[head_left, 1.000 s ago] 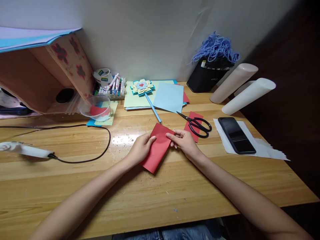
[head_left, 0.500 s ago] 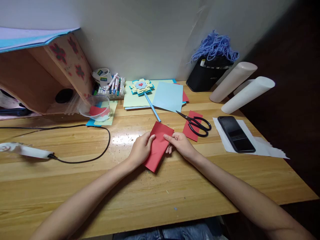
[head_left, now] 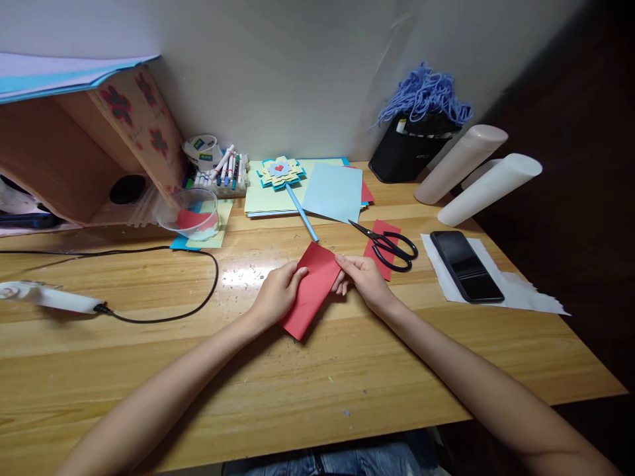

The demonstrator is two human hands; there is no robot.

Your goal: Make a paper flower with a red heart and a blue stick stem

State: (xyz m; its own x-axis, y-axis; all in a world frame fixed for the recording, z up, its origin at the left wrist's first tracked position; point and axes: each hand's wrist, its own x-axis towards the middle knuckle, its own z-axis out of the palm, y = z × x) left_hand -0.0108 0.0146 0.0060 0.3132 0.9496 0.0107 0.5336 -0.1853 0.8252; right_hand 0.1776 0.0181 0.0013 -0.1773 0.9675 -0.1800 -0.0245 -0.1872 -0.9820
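Note:
A sheet of red paper point(head_left: 311, 291), seemingly folded, is held tilted above the table between my two hands. My left hand point(head_left: 278, 291) grips its left edge, thumb on top and the other fingers hidden beneath. With thumb and fingers my right hand point(head_left: 364, 279) pinches the upper right corner. Black-handled scissors point(head_left: 391, 246) lie just beyond my right hand, across a smaller red paper piece point(head_left: 380, 264). Past the held sheet, a paper flower point(head_left: 280, 172) with a blue stem point(head_left: 303, 215) rests on stacked coloured paper point(head_left: 260, 199).
On the right a phone point(head_left: 466, 266) lies on white paper point(head_left: 526, 291), near white tubes point(head_left: 491, 188) and a black holder point(head_left: 417, 155) with blue yarn. Leftward are a clear bowl point(head_left: 211, 221), markers point(head_left: 229, 170), a decorated box point(head_left: 149, 145) and a corded white tool point(head_left: 64, 299).
My right thumb has slid outward to the paper's upper right corner. The red sheet has shifted slightly left and its face looks flatter. My left hand keeps its grip.

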